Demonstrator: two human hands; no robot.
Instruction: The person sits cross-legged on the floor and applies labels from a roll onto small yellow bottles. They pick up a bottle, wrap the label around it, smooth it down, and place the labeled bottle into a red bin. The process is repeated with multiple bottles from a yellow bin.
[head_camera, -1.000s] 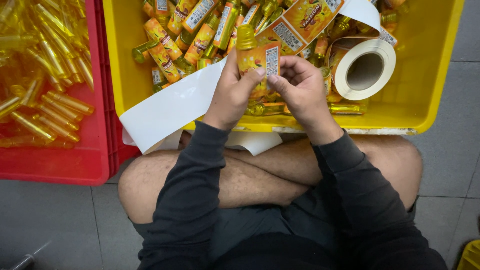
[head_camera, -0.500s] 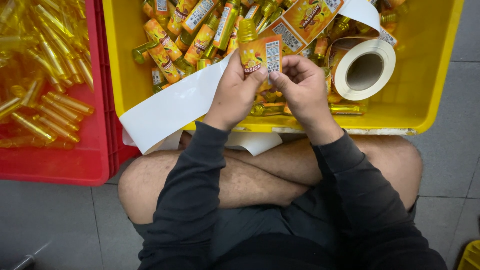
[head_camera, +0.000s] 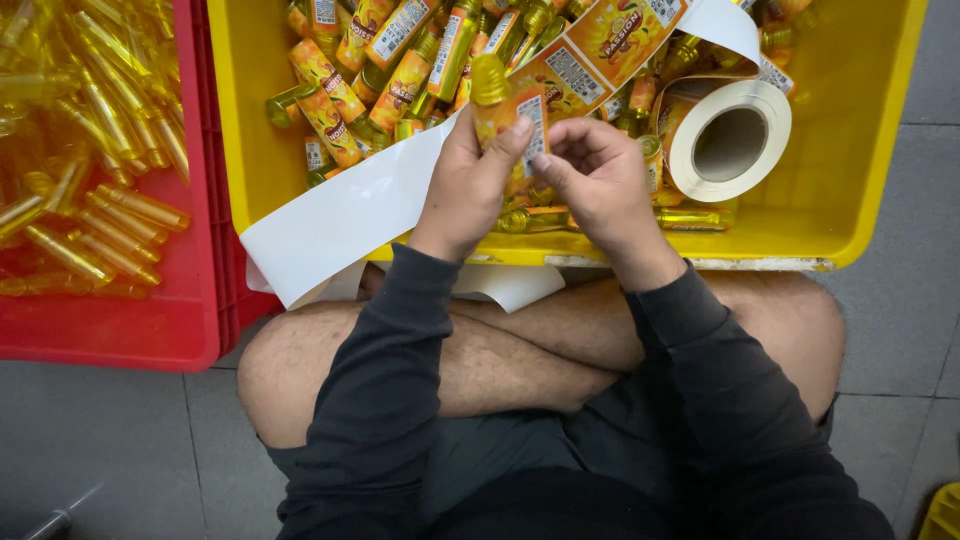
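- The left hand (head_camera: 470, 185) has its grip wrapped round a small yellow plastic bottle with an orange label (head_camera: 500, 110), held upright just above the near wall of the yellow plastic crate (head_camera: 850, 200).
- The right hand (head_camera: 595, 180) sits at three o'clock of the bottle, its fingertips (head_camera: 548, 160) pressed together on the label's edge, against the bottle's side.
- The bottle looks light and stiff, smooth enough to slip; I would judge the body below the cap the place to take hold, while the label is thin, sticky and apt to crease.
- At two o'clock of the hands lies a white roll of label backing (head_camera: 730, 140), its printed strip running up over a heap of labelled bottles (head_camera: 400, 60).
- A bare white backing strip (head_camera: 340, 220) trails out at eight o'clock, over the crate's wall.
- At nine o'clock a red plastic crate (head_camera: 120, 330) holds unlabelled yellow bottles (head_camera: 90, 130).
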